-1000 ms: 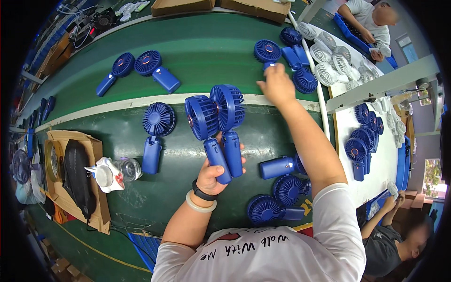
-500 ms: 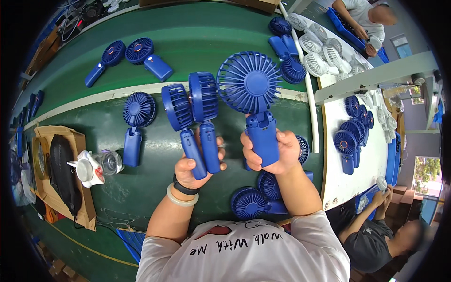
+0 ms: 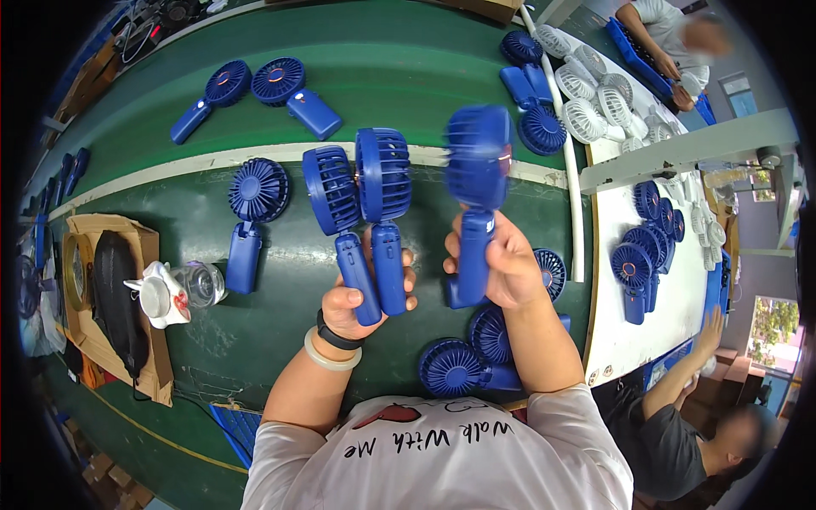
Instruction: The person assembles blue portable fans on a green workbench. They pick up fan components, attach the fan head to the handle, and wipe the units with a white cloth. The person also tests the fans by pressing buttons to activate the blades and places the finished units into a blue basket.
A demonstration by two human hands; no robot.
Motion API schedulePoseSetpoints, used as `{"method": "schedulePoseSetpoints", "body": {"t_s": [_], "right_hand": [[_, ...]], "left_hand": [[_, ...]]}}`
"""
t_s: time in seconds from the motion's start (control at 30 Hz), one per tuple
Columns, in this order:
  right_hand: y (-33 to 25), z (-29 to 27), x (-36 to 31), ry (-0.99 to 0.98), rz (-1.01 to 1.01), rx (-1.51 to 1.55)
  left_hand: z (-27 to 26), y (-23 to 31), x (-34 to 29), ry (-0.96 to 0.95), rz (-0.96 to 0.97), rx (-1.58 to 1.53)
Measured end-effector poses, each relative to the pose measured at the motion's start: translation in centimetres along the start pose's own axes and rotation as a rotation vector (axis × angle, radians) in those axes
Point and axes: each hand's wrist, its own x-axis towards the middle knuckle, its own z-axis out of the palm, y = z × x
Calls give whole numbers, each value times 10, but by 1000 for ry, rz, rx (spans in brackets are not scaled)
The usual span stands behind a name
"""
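Note:
My left hand [image 3: 347, 313] is wrapped round the handles of two blue handheld fans, a left one [image 3: 331, 190] and a right one [image 3: 383, 174]. They stand side by side with their round heads up. In my right hand [image 3: 512, 265] is another blue handheld fan [image 3: 478, 161], held upright by its handle. Its head shows side-on and is smeared by motion. Left of my hands, a single blue fan [image 3: 244, 259] lies on the dark green table [image 3: 280, 336]. More blue fans [image 3: 450, 367] lie close to my right forearm, partly hidden by it.
Two blue fans [image 3: 278, 81] lie on the green belt [image 3: 374, 68] ahead. A clear jar [image 3: 202, 284], a white figurine-shaped container [image 3: 161, 295] and a cardboard box [image 3: 161, 361] stand left. Past a white pipe [image 3: 571, 195], a white table [image 3: 608, 327] bears blue and white fans. Two people sit at right.
The fan in my right hand has turned from face-on to side-on. My left hand still holds its two fans. The view has shifted slightly, and the lower-right person has raised a hand.

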Motion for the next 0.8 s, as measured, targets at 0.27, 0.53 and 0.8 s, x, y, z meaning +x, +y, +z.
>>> {"method": "schedulePoseSetpoints", "body": {"t_s": [0.27,0.53,0.8], "right_hand": [[-2,-7,-1,-99,77,290],[-1,-15,-7,-285,78,351],[-4,-5,-7,-197,33,470]], "left_hand": [[2,1,-1,31,14,24],[-1,-3,-1,36,18,46],[-1,1,-4,60,21,39]]}}
